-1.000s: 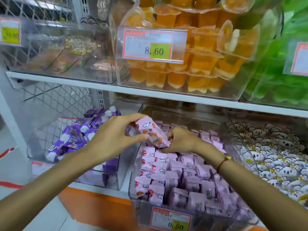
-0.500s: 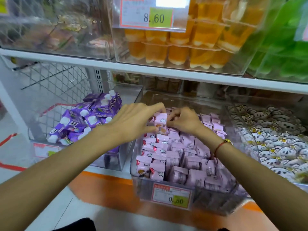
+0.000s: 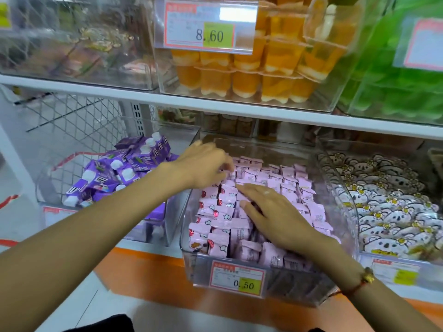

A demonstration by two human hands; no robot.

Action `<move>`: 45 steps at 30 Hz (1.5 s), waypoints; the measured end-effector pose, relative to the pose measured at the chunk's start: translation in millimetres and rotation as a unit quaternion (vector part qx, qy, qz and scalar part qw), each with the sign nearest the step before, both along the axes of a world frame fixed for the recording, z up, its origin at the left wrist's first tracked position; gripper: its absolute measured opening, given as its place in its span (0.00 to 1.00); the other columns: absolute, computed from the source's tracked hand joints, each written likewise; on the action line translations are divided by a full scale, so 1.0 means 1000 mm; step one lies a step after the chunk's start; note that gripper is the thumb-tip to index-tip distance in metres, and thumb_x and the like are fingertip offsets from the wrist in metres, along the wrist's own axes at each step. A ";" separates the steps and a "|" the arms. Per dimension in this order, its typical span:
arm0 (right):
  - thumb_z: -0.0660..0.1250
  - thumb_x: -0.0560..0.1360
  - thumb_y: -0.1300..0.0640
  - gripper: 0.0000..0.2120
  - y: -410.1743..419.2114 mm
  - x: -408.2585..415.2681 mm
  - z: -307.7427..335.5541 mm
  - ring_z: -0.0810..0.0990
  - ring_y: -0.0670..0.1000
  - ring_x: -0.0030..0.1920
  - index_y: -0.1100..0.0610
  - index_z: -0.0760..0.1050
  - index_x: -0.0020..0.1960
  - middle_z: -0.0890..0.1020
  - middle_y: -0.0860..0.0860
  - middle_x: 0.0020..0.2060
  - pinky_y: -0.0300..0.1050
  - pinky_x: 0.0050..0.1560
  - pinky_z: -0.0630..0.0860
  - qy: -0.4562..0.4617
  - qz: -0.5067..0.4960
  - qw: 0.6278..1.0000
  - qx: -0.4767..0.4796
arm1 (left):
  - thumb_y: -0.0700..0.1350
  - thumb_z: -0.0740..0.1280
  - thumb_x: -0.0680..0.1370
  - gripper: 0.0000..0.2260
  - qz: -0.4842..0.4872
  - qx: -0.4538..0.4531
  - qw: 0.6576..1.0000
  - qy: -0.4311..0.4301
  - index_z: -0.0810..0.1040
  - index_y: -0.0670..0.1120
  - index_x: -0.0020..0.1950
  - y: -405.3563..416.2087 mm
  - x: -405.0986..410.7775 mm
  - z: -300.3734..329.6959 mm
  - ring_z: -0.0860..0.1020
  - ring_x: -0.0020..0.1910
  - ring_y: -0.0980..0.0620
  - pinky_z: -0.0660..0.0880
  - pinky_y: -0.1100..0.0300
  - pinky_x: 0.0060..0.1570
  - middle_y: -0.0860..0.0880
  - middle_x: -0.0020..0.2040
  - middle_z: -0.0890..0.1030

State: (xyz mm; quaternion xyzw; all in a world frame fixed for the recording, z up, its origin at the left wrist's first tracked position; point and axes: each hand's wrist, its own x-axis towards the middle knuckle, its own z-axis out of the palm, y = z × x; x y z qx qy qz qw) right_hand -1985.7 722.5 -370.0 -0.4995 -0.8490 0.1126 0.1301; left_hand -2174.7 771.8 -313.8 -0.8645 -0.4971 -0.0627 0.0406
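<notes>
Right hand [image 3: 271, 212]: recorded flat, palm down, fingers straight and slightly spread, laid on the pink packets [image 3: 225, 212]. Fingertips are directed toward 10 o'clock. Nothing is gripped by it. A bracelet [image 3: 365, 279] is worn at its wrist, toward 5 o'clock.

Left hand [image 3: 206, 164]: noted at 11 o'clock from the right hand, near it but apart. Its fingers are bent downward, with the tips set among the packets at the rear left of the stock. The fingertips are blurred, so whether a packet is pinched cannot be told.

Pink packets: found standing on edge in tight rows inside a clear bin [image 3: 185, 226]. Some rows are covered by the right palm. Further rows are seen from 12 to 3 o'clock of that hand, toward the back of the bin, and from 6 to 9 o'clock, toward the front and left walls. For the left hand, the nearest rows are met at 4 o'clock, directly under its fingertips.

A price tag [image 3: 237, 276] marked 0.50 is fixed to the bin's front wall, at 6 o'clock from the right hand.

Surroundings: purple cartons [image 3: 119, 171] are piled in the neighbouring bin at 9 o'clock. Koala packets [image 3: 395, 207] are held in the bin at 3 o'clock. Orange jelly cups [image 3: 263, 77] are stacked at 12 o'clock, on the upper shelf [image 3: 239, 111].
</notes>
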 end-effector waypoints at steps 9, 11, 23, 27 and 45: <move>0.52 0.82 0.47 0.20 0.000 -0.002 0.003 0.67 0.49 0.67 0.48 0.63 0.73 0.69 0.45 0.69 0.47 0.66 0.64 0.029 0.010 0.999 0.016 | 0.50 0.68 0.76 0.08 0.037 -0.066 0.994 0.079 0.81 0.51 0.54 0.014 0.027 0.001 0.74 0.43 0.54 0.66 0.62 0.37 0.52 0.51 0.82; 0.52 0.82 0.47 0.21 0.000 -0.002 0.003 0.66 0.49 0.67 0.49 0.63 0.73 0.68 0.46 0.69 0.46 0.67 0.64 0.029 0.008 0.999 0.012 | 0.49 0.69 0.76 0.08 0.044 -0.063 0.994 0.075 0.81 0.50 0.53 0.015 0.028 0.001 0.77 0.47 0.52 0.69 0.59 0.42 0.51 0.51 0.82; 0.55 0.81 0.50 0.19 0.013 -0.001 0.018 0.77 0.51 0.55 0.52 0.67 0.71 0.75 0.48 0.61 0.47 0.54 0.73 0.122 -0.013 0.986 -0.112 | 0.48 0.62 0.80 0.09 0.137 0.044 0.912 -0.383 0.79 0.45 0.54 -0.016 0.002 0.008 0.80 0.50 0.47 0.76 0.52 0.50 0.46 0.50 0.83; 0.62 0.78 0.49 0.16 0.008 -0.009 0.033 0.75 0.41 0.53 0.48 0.68 0.66 0.75 0.43 0.58 0.26 0.41 0.70 0.348 -0.082 0.933 -0.043 | 0.44 0.63 0.80 0.09 0.156 -0.078 0.713 -0.679 0.76 0.39 0.53 -0.038 -0.011 0.014 0.81 0.46 0.48 0.81 0.57 0.44 0.44 0.44 0.82; 0.69 0.71 0.43 0.26 -0.009 -0.009 0.050 0.85 0.52 0.36 0.59 0.72 0.62 0.83 0.59 0.47 0.37 0.27 0.78 0.665 -0.175 0.611 -0.392 | 0.54 0.71 0.71 0.07 0.109 -0.094 0.797 -0.587 0.82 0.51 0.43 -0.061 -0.014 -0.001 0.81 0.35 0.62 0.72 0.73 0.35 0.54 0.37 0.84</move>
